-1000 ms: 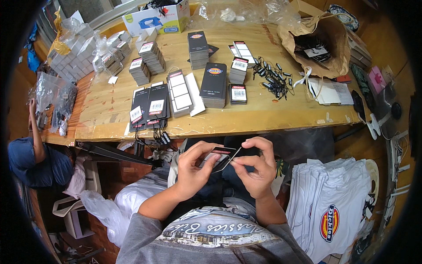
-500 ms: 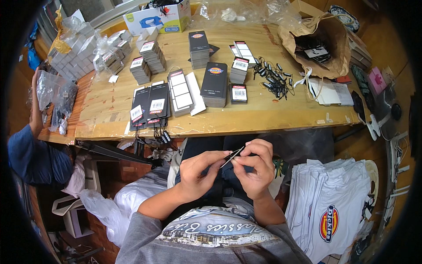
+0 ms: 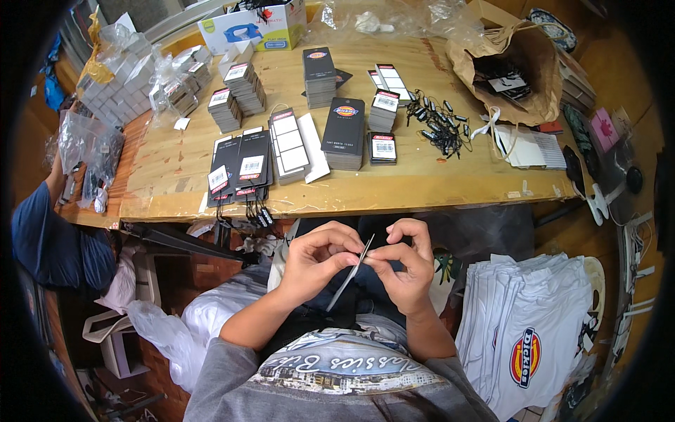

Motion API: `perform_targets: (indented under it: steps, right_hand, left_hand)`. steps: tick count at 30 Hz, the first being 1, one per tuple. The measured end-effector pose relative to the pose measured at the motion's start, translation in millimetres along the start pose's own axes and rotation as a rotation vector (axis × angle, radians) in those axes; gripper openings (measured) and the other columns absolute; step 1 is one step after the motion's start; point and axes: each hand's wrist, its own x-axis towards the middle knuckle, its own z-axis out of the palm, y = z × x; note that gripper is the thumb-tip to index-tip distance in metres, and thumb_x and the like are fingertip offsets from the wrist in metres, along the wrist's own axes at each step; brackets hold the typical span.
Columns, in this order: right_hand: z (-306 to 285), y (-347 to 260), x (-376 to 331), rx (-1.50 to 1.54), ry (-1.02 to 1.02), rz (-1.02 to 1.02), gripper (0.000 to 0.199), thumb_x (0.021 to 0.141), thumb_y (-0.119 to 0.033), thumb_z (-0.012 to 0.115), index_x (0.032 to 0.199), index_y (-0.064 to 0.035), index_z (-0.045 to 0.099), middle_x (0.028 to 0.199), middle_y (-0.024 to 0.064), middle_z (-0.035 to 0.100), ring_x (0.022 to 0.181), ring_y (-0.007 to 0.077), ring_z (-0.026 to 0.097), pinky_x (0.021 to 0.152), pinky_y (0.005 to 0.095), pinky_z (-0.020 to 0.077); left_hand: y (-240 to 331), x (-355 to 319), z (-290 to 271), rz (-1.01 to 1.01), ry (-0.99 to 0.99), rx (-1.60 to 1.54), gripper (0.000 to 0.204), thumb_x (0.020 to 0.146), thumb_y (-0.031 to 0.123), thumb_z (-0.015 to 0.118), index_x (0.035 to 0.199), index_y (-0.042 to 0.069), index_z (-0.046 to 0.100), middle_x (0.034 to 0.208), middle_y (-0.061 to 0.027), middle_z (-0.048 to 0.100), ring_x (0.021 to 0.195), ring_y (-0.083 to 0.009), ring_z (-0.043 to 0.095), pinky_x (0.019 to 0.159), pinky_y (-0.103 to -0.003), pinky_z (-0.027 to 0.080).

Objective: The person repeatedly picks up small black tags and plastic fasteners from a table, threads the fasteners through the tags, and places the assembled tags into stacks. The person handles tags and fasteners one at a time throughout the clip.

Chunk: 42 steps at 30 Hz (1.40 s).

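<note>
In front of my body, beyond the table's near edge, my left hand (image 3: 320,259) pinches a thin hang tag (image 3: 342,288) between thumb and fingers. The tag is seen nearly edge-on and slants down toward my lap. My right hand (image 3: 406,266) has thumb and forefinger pressed together against the tag's upper part. What those fingertips hold is too small to make out. On the table, overlapping black tags (image 3: 241,165) with white labels and black strings lie closest to my left hand. Beside them are white-label tags (image 3: 287,144) and a tall stack of black tags (image 3: 343,133).
Small label-card stacks (image 3: 246,91), tangled black tag strings (image 3: 439,123) and an open paper bag (image 3: 467,67) sit on the wooden table (image 3: 415,184). Folded white shirts (image 3: 524,295) are piled at right. Plastic bags (image 3: 204,316) lie at left, below a co-worker's blue sleeve (image 3: 60,243).
The hang tag has turned steeper, its lower end now pointing down to my lap. My left hand has shifted slightly up and right; my right fingers have moved slightly left along the tag.
</note>
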Motion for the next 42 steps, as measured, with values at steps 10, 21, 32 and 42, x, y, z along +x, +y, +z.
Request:
perform_targets:
  steps: [10, 21, 32, 42]
  right_hand:
    - [-11.1, 8.3, -1.6, 0.155, -0.295, 0.190, 0.014, 0.063, -0.003, 0.065, 0.073, -0.0036, 0.054, 0.075, 0.0058, 0.057, 0.074, 0.0195, 0.054, 0.074, 0.0305, 0.0363]
    - [-27.8, 20.6, -7.5, 0.689, -0.219, 0.544, 0.013, 0.072, 0.007, 0.057, 0.085, 0.0037, 0.058, 0.084, 0.0086, 0.055, 0.068, 0.0127, 0.057, 0.062, 0.0210, 0.0450]
    - [-23.7, 6.6, -7.4, 0.721, -0.107, 0.596, 0.015, 0.071, 0.006, 0.060, 0.086, 0.0042, 0.057, 0.076, 0.0079, 0.057, 0.062, 0.0115, 0.056, 0.056, 0.0192, 0.0451]
    - [-15.0, -2.0, -4.7, 0.573, -0.096, 0.479, 0.012, 0.070, 0.006, 0.061, 0.081, 0.0038, 0.059, 0.075, 0.0088, 0.058, 0.058, 0.0101, 0.054, 0.052, 0.0185, 0.0425]
  left_hand:
    - [6.3, -1.7, -0.7, 0.127, 0.151, 0.097, 0.004, 0.079, -0.001, 0.049, 0.078, -0.001, 0.045, 0.080, -0.0132, 0.055, 0.073, -0.0128, 0.052, 0.068, -0.024, 0.043]
    - [5.1, 2.3, -15.0, 0.168, 0.290, -0.112, 0.011, 0.080, 0.009, 0.055, 0.081, -0.002, 0.051, 0.071, -0.0088, 0.054, 0.066, -0.0138, 0.052, 0.064, -0.025, 0.043]
    - [8.1, -1.5, 4.5, -0.046, 0.066, 0.224, 0.013, 0.080, 0.001, 0.050, 0.088, -0.005, 0.058, 0.075, -0.0079, 0.053, 0.068, -0.0124, 0.054, 0.063, -0.023, 0.043]
    - [6.0, -4.6, 10.7, -0.080, 0.035, 0.181, 0.020, 0.077, 0.001, 0.056, 0.097, -0.002, 0.051, 0.071, -0.0049, 0.056, 0.068, -0.0090, 0.055, 0.064, -0.021, 0.044]
